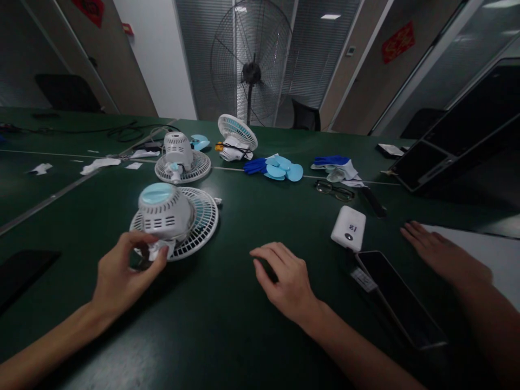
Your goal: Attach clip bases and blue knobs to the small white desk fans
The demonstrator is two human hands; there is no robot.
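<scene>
A white desk fan with a light blue back cap (157, 194) lies grille-down on the dark green table. My left hand (125, 265) pinches a white part (161, 248) at its near side between thumb and fingers; the fingers partly hide that part. My right hand (284, 279) is held over the table to the right of the fan, loosely curved, thumb apart from the fingers, holding nothing. Just behind stands a second white fan body (179, 151), also grille-down. Farther back, a third small fan (236, 138) has its grille tilted upward and a dark cord around it.
Light blue fan blades (284, 168) lie beside blue gloves (255, 166). At right are glasses (333, 190), a white power bank (349, 225) marked 18, and a phone (400, 298). Another person's hand (447, 252) rests near white paper (479, 252). Paper scraps (101, 164) lie at left.
</scene>
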